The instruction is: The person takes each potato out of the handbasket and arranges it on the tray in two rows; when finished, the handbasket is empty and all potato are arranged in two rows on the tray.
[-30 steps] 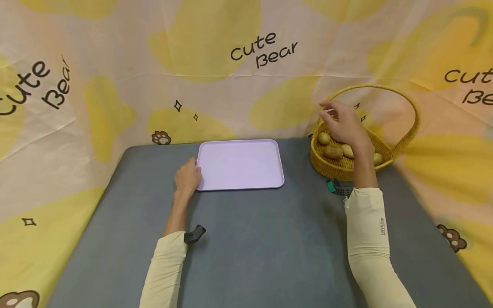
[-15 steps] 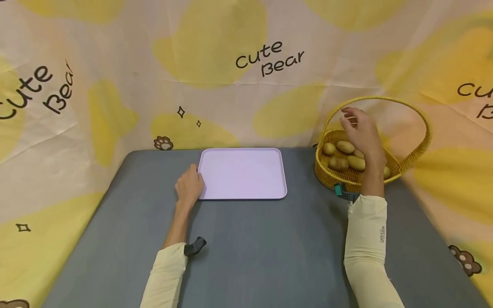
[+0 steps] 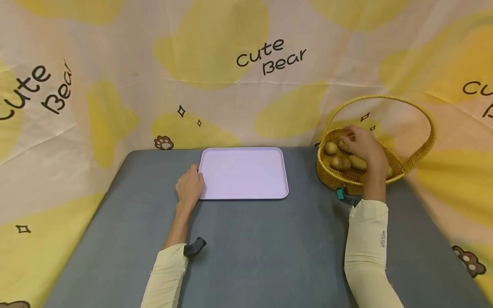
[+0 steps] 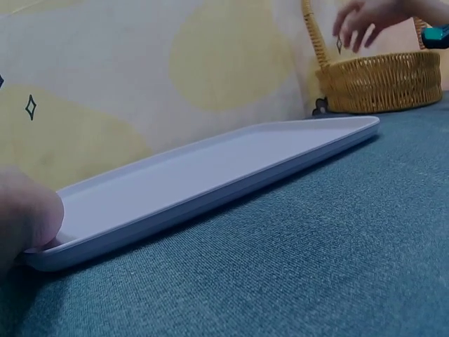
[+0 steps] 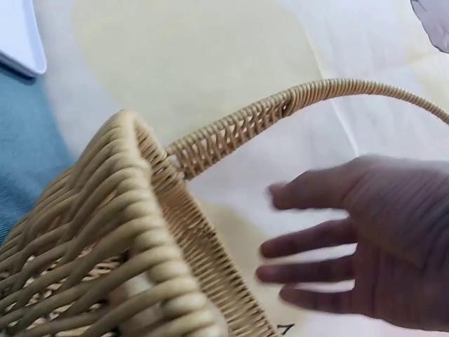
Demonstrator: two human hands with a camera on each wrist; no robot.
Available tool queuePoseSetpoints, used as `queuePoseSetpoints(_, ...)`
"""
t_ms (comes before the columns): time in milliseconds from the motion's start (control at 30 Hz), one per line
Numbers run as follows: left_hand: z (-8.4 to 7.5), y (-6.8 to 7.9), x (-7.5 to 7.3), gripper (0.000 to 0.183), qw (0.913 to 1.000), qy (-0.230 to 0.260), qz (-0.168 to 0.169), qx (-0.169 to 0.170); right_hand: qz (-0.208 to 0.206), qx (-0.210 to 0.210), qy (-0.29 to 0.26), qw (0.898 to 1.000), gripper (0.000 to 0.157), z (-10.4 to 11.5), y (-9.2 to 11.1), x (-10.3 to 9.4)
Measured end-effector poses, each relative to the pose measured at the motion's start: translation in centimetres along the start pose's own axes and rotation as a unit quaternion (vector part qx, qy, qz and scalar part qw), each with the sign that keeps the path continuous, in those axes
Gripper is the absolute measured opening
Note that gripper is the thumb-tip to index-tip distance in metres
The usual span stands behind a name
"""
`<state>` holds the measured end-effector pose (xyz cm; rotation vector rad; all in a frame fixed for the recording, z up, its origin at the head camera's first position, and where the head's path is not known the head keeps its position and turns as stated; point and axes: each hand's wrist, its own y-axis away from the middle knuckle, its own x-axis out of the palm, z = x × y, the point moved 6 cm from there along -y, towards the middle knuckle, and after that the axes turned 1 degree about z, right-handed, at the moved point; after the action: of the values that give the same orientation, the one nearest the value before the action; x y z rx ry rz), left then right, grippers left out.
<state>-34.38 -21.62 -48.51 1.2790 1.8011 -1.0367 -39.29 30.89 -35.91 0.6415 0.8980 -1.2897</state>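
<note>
A pale lilac tray (image 3: 244,173) lies on the grey table, and my left hand (image 3: 190,186) grips its left edge. In the left wrist view the thumb (image 4: 42,217) lies over the tray's rim at the near corner. My right hand (image 3: 362,143) hovers low over a yellow wicker basket (image 3: 331,179), fingers apart and holding nothing. Several potatoes lie in the basket, among them a round potato (image 3: 331,148) and a darker potato (image 3: 340,163); the hand and wrist cover part of them. From the right wrist, the spread fingers (image 5: 309,270) show beside the basket's woven rim.
The basket's tall hoop handle (image 3: 385,97) arches over and behind my right hand. A patterned cloth (image 3: 215,51) hangs close behind the tray and basket. The grey table (image 3: 265,244) extends in front of both, with a gap between tray and basket.
My right hand has moved right and then lowered toward the potatoes inside the basket. The left hand keeps its hold on the tray. The head view has shifted slightly.
</note>
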Motion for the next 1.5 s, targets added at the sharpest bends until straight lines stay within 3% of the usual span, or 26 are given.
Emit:
queuePoseSetpoints(233,0.0,-0.3,0.0,0.025,1.0,-0.002,0.004,-0.006,0.115,0.007,0.047,0.992,0.045,-1.3,0.0,2.2)
queuePoseSetpoints(367,-0.1,-0.4,0.1,0.027,0.9999,-0.003,0.009,-0.003,0.131,0.019,0.056,0.99,0.045,-1.9,0.3,2.9)
queuePoseSetpoints(600,0.2,-0.1,0.1,0.028,0.9998,0.001,0.019,-0.009,0.158,-0.06,0.098,0.981,0.039,-2.1,-0.2,4.9)
queuePoseSetpoints(767,0.3,-0.1,0.1,0.029,0.9996,0.0,0.025,-0.01,0.172,-0.059,0.112,0.977,0.039,-2.0,-0.2,5.2)
queuePoseSetpoints(1033,0.3,-0.2,0.2,0.028,0.9996,-0.005,0.027,-0.011,0.159,-0.043,0.109,0.98,0.04,-1.8,0.0,4.9)
queuePoseSetpoints(1267,0.3,-0.2,0.1,0.029,0.9996,-0.007,0.025,-0.007,0.122,0.003,0.093,0.988,0.039,-1.2,0.1,3.4)
queuePoseSetpoints(1400,0.3,-0.3,0.1,0.028,0.9997,-0.005,0.022,-0.007,0.113,-0.015,0.083,0.99,0.045,0.6,0.1,2.3)
queuePoseSetpoints(1500,0.4,-0.3,0.2,0.027,0.9997,-0.003,0.021,-0.009,0.098,-0.03,0.091,0.99,0.039,2.2,0.3,1.6)
